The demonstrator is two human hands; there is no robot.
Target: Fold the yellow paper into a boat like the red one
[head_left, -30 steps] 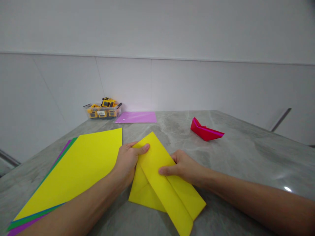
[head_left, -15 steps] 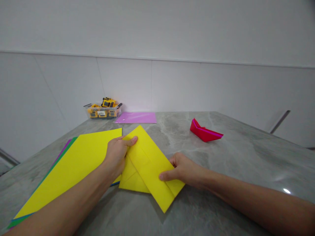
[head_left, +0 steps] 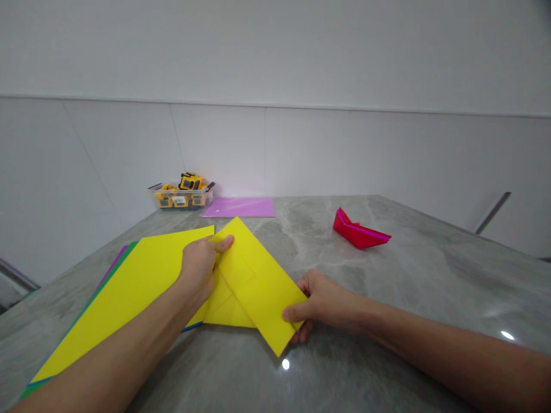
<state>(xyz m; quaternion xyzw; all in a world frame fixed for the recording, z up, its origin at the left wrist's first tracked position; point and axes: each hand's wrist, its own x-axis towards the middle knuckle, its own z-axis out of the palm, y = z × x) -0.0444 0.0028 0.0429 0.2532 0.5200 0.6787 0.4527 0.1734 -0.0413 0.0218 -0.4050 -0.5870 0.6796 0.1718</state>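
Gripping folded yellow paper (head_left: pixel 253 275) with both hands, center of frame, slightly below the middle. Left hand (head_left: pixel 200 264) clamped on its upper-left corner: thumb flat on the top face, most other fingers hidden behind. Right hand (head_left: pixel 321 304) pinched on the edge near the lower-right end – thumb on top, fingertips partly showing below. Long top panel slants from upper left to lower right, faint creases on it; wider layer sticks out under it on the lower-left side. Cannot tell if the paper touches the table (head_left: pixel 387 367).

Left of frame: large yellow sheet (head_left: pixel 146 275) on a stack, with edges of a green sheet (head_left: pixel 34 389), a purple sheet (head_left: pixel 117 258) and a blue sheet (head_left: pixel 192 326) peeking out. Left forearm crosses over the stack; the folded paper overlaps its right side in view.

Right of center: red paper boat (head_left: pixel 360 234), pinkish rim, well apart from both hands. Upper left of center: clear plastic bin (head_left: pixel 181 193) with yellow-black toy vehicles (head_left: pixel 190 182); pale purple pad (head_left: pixel 239 207) just beside it. Gray marbled tabletop – white wall (head_left: pixel 275 51) across the top.
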